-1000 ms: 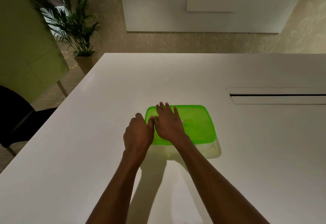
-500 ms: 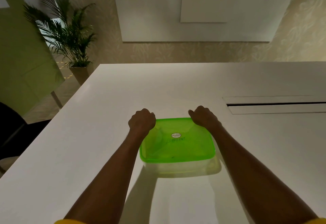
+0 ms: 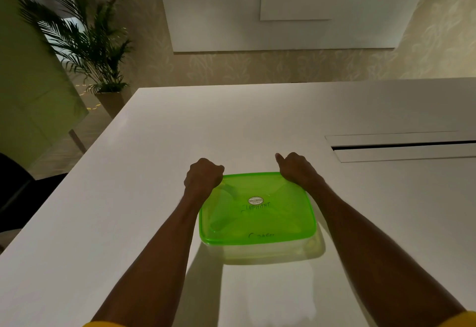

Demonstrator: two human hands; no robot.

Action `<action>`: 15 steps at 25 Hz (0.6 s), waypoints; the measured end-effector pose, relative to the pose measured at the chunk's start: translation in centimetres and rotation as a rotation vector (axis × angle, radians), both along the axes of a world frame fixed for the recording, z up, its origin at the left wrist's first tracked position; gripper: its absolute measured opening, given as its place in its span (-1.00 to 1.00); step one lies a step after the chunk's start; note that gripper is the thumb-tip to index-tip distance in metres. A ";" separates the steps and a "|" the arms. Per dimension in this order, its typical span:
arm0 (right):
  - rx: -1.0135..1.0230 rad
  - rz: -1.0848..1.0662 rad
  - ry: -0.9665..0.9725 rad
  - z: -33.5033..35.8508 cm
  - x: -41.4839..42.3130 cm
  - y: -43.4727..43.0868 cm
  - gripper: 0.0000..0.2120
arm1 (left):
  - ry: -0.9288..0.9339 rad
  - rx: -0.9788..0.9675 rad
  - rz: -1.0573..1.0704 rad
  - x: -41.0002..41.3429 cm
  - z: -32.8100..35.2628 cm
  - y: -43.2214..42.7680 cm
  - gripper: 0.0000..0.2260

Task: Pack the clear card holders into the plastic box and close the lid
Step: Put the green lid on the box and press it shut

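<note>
A clear plastic box [image 3: 268,252] stands on the white table [image 3: 128,198] with its translucent green lid [image 3: 257,216] lying flat on top. The lid carries a round sticker and handwritten words. My left hand [image 3: 203,174] is curled over the lid's far left corner. My right hand [image 3: 296,170] is curled over the far right corner, thumb sticking up. Both hands' fingers wrap the far edge. No card holders can be made out through the lid.
A long cable slot [image 3: 401,145] with a raised flap is set in the table to the right. Off the table's left edge stand a potted palm [image 3: 87,43] and a dark chair [image 3: 15,187]. A wall runs behind the table.
A second ago both hands lay together on the lid's left side, the right one flat. They have since spread apart to the two far corners and curled over the edge.
</note>
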State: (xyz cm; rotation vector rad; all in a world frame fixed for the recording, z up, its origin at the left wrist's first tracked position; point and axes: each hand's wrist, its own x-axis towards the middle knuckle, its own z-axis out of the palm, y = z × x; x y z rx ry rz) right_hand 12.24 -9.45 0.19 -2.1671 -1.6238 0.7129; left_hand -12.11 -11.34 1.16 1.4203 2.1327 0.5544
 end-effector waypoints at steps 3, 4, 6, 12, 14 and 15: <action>0.001 -0.029 0.054 0.1 -0.1 -0.4 -0.34 | 0.001 0.016 0.001 -0.3 0.0 -0.4 -0.76; -0.003 -0.051 0.075 0.4 -0.1 -0.6 -0.32 | 0.009 0.019 0.000 -0.3 0.1 -0.5 -0.74; 0.001 -0.096 0.078 1.1 -0.1 -1.2 -0.29 | 0.051 0.035 -0.008 -0.3 0.4 -0.8 -0.69; 0.081 -0.152 -0.135 2.7 -0.6 -5.4 -0.43 | 0.285 0.116 -0.024 0.8 1.5 -4.2 -0.60; 0.085 -0.160 -0.169 2.9 -0.8 -7.5 -0.46 | 0.301 0.125 -0.020 1.1 1.5 -6.2 -0.63; 0.083 -0.168 -0.177 2.9 -0.7 -8.5 -0.46 | 0.296 0.121 -0.006 1.1 1.5 -7.2 -0.62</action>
